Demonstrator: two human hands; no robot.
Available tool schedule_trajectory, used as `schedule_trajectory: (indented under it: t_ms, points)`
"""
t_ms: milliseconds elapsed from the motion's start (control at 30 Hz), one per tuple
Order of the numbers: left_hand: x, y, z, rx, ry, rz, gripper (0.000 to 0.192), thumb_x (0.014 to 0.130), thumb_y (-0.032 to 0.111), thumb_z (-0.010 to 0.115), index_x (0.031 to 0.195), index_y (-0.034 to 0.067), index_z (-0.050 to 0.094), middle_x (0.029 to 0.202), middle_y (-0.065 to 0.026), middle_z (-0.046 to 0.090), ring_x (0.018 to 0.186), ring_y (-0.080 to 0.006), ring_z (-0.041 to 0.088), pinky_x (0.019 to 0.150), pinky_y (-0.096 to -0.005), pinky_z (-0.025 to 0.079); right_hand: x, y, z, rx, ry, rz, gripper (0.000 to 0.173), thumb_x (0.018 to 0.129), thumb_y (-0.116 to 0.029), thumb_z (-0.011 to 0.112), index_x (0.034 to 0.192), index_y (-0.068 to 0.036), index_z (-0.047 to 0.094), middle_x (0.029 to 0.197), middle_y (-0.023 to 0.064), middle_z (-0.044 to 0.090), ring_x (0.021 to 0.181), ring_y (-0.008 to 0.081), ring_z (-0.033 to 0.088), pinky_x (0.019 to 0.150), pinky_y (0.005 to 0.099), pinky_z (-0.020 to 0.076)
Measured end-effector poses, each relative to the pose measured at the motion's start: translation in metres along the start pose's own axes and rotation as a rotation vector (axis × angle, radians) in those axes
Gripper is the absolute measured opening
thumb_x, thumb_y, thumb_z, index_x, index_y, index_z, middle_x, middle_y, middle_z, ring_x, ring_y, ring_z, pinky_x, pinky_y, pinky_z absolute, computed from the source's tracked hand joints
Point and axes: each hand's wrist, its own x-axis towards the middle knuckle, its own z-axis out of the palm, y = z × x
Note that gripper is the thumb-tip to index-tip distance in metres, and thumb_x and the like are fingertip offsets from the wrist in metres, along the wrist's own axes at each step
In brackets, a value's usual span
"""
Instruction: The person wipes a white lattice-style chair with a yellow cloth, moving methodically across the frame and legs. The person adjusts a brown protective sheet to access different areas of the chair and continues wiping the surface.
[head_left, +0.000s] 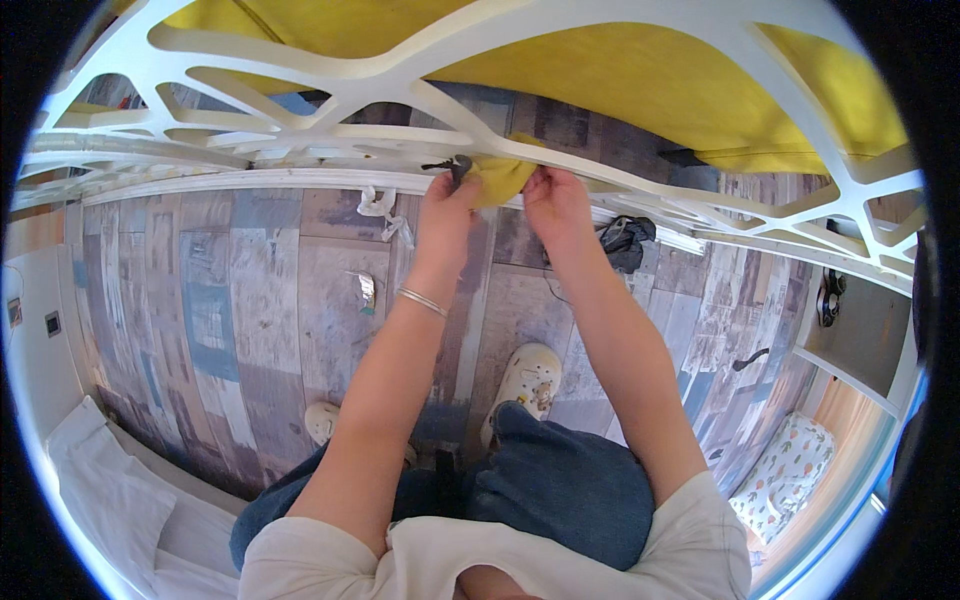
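My left hand pinches one side of a piece of yellow cloth. A small dark grey object with a black end sticks out past the left fingertips; its kind is unclear. My right hand grips the cloth's opposite side with its fingertips. Both hands are at the lower bar of a white openwork lattice panel, and part of the cloth shows through a gap in it. Behind the panel hangs a large yellow sheet of fabric. Whether the small cloth joins this sheet is hidden.
On the wood-patterned floor lie a crumpled white strip, a shiny wrapper, a black bag and a dark strip. White bedding is at lower left, a patterned cushion at lower right. My clogs stand below.
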Motion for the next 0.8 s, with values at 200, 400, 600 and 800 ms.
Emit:
schedule_trajectory:
  t_ms: [200,400,600,800]
  points:
    - [0.005,-0.004,-0.007,-0.035,0.026,0.025,0.010,0.088,0.016,0.061,0.096,0.010,0.059,0.087,0.0042,0.060,0.068,-0.0038,0.048,0.056,-0.0205,0.036,0.004,0.011,0.000,-0.278,-0.148,-0.045,0.027,0.090,-0.002,0.050,0.116,-0.002,0.056,0.115,0.0089,0.061,0.107,0.0230,0.058,0.094,0.0309,0.0460]
    - [0.013,-0.023,-0.006,0.056,-0.060,-0.088,0.011,0.088,0.017,0.062,0.097,0.013,0.057,0.086,0.0045,0.061,0.067,-0.0059,0.051,0.055,-0.0208,0.038,0.015,0.021,-0.029,-1.376,-0.169,-0.256,0.035,0.090,-0.007,0.047,0.125,0.000,0.048,0.123,0.0145,0.055,0.110,0.0310,0.055,0.091,0.0355,0.0448]
    - [0.011,-0.033,-0.010,0.246,-0.048,-0.160,0.011,0.087,0.017,0.061,0.096,0.011,0.059,0.083,0.0024,0.061,0.065,-0.0067,0.050,0.055,-0.0215,0.038,0.007,0.013,-0.031,-2.024,-0.220,-0.545,0.044,0.085,-0.011,0.049,0.128,0.000,0.046,0.124,0.0241,0.051,0.111,0.0413,0.051,0.089,0.0418,0.0460]
    - [0.003,-0.059,0.004,0.413,-0.216,-0.088,0.009,0.086,0.015,0.060,0.089,0.007,0.061,0.078,0.0007,0.060,0.065,-0.0080,0.049,0.056,-0.0227,0.036,-0.020,-0.020,-0.047,-2.485,0.096,-0.763,0.056,0.086,-0.023,0.053,0.138,-0.007,0.040,0.134,0.0204,0.046,0.121,0.0352,0.047,0.098,0.0450,0.0399]
